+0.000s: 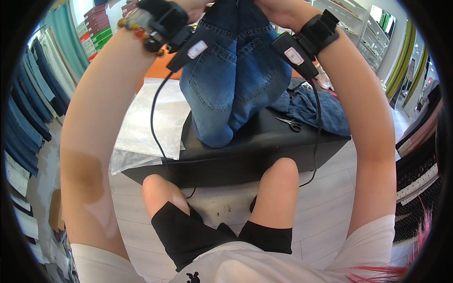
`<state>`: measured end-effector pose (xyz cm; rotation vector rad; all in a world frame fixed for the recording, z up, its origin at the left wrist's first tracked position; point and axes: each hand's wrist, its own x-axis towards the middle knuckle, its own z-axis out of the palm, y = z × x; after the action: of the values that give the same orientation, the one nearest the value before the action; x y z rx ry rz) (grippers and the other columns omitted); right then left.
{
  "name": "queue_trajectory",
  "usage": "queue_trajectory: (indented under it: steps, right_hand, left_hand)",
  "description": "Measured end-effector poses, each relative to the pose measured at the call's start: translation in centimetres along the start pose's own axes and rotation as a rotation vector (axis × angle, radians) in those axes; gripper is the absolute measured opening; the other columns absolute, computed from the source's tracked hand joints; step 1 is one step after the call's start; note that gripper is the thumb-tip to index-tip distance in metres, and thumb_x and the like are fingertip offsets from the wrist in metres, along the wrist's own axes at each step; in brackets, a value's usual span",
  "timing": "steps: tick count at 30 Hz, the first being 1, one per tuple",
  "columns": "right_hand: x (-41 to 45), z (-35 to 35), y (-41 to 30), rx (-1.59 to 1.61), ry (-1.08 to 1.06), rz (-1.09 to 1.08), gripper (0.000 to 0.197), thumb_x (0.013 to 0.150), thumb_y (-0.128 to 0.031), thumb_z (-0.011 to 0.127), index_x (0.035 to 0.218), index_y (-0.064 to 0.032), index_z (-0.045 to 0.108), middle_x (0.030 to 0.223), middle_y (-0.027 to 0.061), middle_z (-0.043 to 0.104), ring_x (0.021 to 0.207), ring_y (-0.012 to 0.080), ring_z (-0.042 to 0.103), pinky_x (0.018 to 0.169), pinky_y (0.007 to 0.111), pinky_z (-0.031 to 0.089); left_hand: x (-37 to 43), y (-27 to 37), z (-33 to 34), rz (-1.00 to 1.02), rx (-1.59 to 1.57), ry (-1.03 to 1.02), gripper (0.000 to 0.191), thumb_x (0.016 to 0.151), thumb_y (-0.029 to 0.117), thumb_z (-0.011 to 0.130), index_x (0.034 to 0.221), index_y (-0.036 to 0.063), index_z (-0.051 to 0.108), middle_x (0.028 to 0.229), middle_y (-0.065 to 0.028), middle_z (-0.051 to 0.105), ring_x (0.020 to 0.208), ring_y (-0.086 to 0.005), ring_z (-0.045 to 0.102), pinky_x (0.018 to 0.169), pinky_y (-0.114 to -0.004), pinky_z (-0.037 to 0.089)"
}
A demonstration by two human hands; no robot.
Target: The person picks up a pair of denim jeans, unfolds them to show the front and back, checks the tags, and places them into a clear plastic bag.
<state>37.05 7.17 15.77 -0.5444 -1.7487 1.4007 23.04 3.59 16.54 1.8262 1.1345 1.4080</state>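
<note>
A pair of blue denim jeans [216, 78] hangs from my raised hands, back pockets towards me, its lower folds reaching the black padded bench [247, 152]. My left hand [194, 9] and my right hand [283, 12] are at the top edge on either side of the denim; their fingers are largely cut off or hidden. Both wrists wear black strapped devices with cables. Scissors with black handles [292, 123] lie on the bench, right of the hanging jeans. More folded denim [318, 109] rests behind them. Clear plastic bags [152, 116] lie at the bench's left end.
Jeans on hangers [32, 102] line the left side. Stacked shoe boxes [97, 28] stand at the back left, shelves [371, 42] at the back right. Dark garments [421, 141] hang at the right. My knees are close to the bench's front; cables hang beside it.
</note>
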Motion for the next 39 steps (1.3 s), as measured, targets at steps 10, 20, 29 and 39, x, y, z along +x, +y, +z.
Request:
queue_trajectory:
  steps: [10, 20, 29, 39]
  right_hand:
    - [-0.8, -1.5, 1.8, -0.264, 0.349, -0.045, 0.015, 0.083, -0.008, 0.055, 0.090, 0.0046, 0.060, 0.084, 0.0130, 0.065, 0.069, 0.0215, 0.063, 0.060, 0.031, 0.050]
    - [-5.5, 4.9, 5.1, -0.375, 0.016, -0.245, 0.025, 0.087, -0.019, 0.052, 0.105, -0.0028, 0.061, 0.101, 0.0051, 0.061, 0.095, 0.0131, 0.054, 0.087, 0.027, 0.040]
    - [-2.7, -2.9, 8.2, -0.665, 0.379, -0.214, 0.079, 0.075, -0.037, 0.071, 0.132, 0.0050, 0.035, 0.112, 0.0172, 0.057, 0.109, 0.0223, 0.051, 0.095, 0.032, 0.038]
    - [-0.2, -0.8, 5.9, -0.199, 0.034, 0.004, 0.047, 0.087, -0.034, 0.059, 0.117, 0.0020, 0.055, 0.113, 0.0133, 0.060, 0.101, 0.0177, 0.058, 0.094, 0.028, 0.042]
  left_hand:
    - [-2.6, -0.5, -0.8, -0.098, -0.115, -0.389, 0.028, 0.090, 0.032, 0.047, 0.099, 0.0077, 0.058, 0.092, -0.0026, 0.055, 0.085, -0.0163, 0.050, 0.078, -0.032, 0.040]
    - [-3.3, -7.5, -2.3, -0.113, -0.257, -0.213, 0.041, 0.089, 0.038, 0.057, 0.109, 0.0029, 0.056, 0.097, -0.0043, 0.063, 0.079, -0.0107, 0.063, 0.081, -0.029, 0.049]
    - [-2.3, -7.0, -5.9, 0.018, -0.285, -0.044, 0.039, 0.089, 0.027, 0.059, 0.121, 0.0070, 0.050, 0.109, -0.0073, 0.061, 0.093, -0.0162, 0.062, 0.081, -0.030, 0.052]
    - [-0.7, -2.4, -8.9, 0.007, -0.630, -0.146, 0.036, 0.095, 0.033, 0.044, 0.103, -0.0005, 0.054, 0.088, -0.0131, 0.065, 0.077, -0.0251, 0.064, 0.076, -0.036, 0.052]
